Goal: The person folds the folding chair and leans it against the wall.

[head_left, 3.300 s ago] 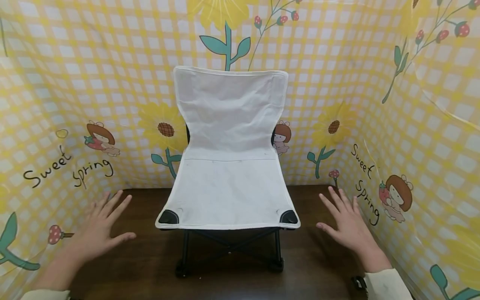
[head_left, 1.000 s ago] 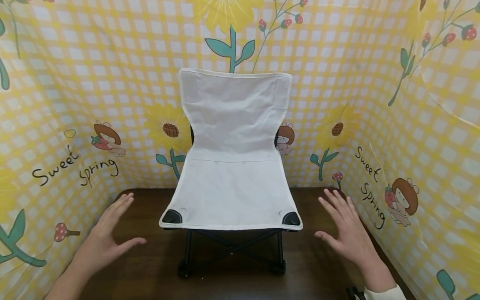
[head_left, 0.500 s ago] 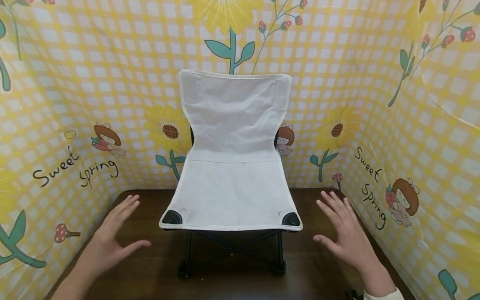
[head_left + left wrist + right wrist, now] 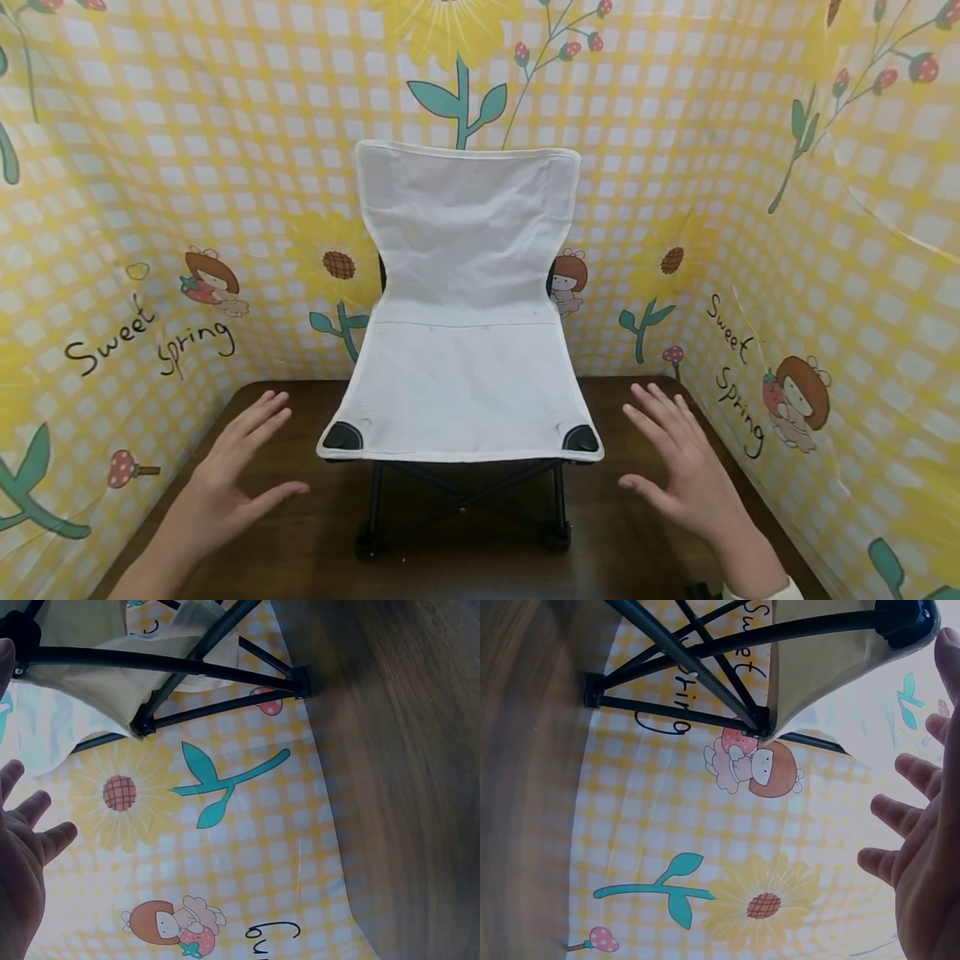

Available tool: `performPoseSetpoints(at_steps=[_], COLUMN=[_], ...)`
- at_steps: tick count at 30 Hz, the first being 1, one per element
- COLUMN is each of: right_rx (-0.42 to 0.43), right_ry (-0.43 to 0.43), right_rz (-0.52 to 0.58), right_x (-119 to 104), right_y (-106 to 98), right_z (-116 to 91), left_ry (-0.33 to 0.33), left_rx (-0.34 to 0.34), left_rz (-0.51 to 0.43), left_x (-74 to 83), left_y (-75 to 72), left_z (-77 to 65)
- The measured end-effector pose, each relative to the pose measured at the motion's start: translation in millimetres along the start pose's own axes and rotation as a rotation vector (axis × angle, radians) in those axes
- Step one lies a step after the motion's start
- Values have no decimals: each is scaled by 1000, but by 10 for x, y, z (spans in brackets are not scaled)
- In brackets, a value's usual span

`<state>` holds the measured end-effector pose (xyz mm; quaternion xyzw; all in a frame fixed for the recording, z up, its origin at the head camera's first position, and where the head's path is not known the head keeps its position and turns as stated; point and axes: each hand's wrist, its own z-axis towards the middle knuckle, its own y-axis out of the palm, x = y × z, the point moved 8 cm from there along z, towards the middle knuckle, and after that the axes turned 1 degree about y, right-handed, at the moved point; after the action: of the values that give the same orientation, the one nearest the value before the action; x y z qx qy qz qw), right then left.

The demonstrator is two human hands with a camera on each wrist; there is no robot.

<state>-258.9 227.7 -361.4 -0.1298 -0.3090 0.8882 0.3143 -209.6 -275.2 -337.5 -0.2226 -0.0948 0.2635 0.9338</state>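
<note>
A folding camp chair (image 4: 465,383) with a white cloth seat and back stands unfolded, facing me. Black patches cover its front seat corners, and thin dark legs cross beneath it. My left hand (image 4: 225,479) is held to the left of the seat, fingers spread and apart from the cloth. On the other side, my right hand (image 4: 686,471) hovers in much the same pose, touching nothing. Both wrist views show the chair's black frame tubes (image 4: 165,664) from the side, with fingers (image 4: 892,814) extended near the seat corner.
The chair stands on a dark brown wooden tabletop (image 4: 300,567). Yellow checked cloth (image 4: 285,108) printed with sunflowers and cartoon figures hangs close behind it and along both sides. A small black object (image 4: 701,590), partly cut off, shows by the right wrist.
Both hands have drifted inward, closer to the chair's sides, still with fingers extended. The chair has stayed in place; the head view has shifted slightly.
</note>
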Motion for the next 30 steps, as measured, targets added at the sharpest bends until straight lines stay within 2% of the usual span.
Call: performPoseSetpoints(at_steps=[6,14,21,30], right_rx=[15,35,53,68], right_ry=[-27,-58,-100,-152], right_rz=[9,31,52,102], right_x=[-66,-142,-232,-345], right_y=[-2,-13,-20,-22], right_z=[33,82,137,223], left_ry=[14,31,75,123], left_rx=[-5,-20,-18,-28], left_rz=[-7,-37,-29,-57], left_x=[65,74,230,312], left_y=[15,50,81,138], left_z=[36,34,157,233])
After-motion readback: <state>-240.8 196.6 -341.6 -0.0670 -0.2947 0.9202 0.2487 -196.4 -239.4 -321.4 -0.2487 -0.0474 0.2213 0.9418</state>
